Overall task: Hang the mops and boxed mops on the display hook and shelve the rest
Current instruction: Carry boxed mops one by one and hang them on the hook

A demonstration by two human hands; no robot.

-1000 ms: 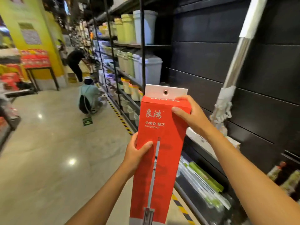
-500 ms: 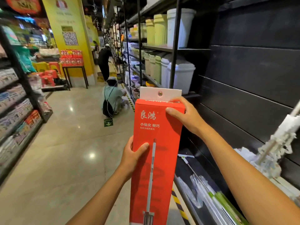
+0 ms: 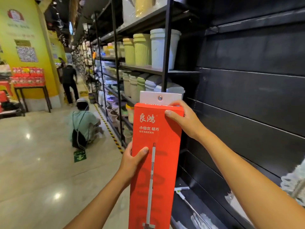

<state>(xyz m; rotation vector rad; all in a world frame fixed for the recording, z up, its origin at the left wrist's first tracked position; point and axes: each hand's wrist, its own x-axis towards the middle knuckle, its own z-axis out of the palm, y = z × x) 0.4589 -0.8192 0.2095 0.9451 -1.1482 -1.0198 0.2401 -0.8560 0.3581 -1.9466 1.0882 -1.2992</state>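
I hold a tall red mop box [image 3: 158, 162] upright in front of me. It has a white hang tab with a metal eyelet [image 3: 160, 98] at the top. My left hand [image 3: 132, 161] grips its left edge at mid height. My right hand [image 3: 183, 119] grips its top right corner. The box stands before a black slatted wall panel [image 3: 247, 100]; I see no hook on it. A white mop head [image 3: 293, 184] shows at the right edge. Loose mops [image 3: 189, 204] lie on the bottom shelf.
A black shelf rack [image 3: 165, 66] to the left holds white and green bins [image 3: 158, 48] and pots. A person [image 3: 83, 123] crouches in the aisle by the yellow-black floor tape. Another person [image 3: 69, 83] stands further back. A table with red packs [image 3: 28, 78] is by the yellow wall.
My view has swung left along the shelf. The hanging mop has slid to the right edge of view. Both hands keep the same grip on the box.
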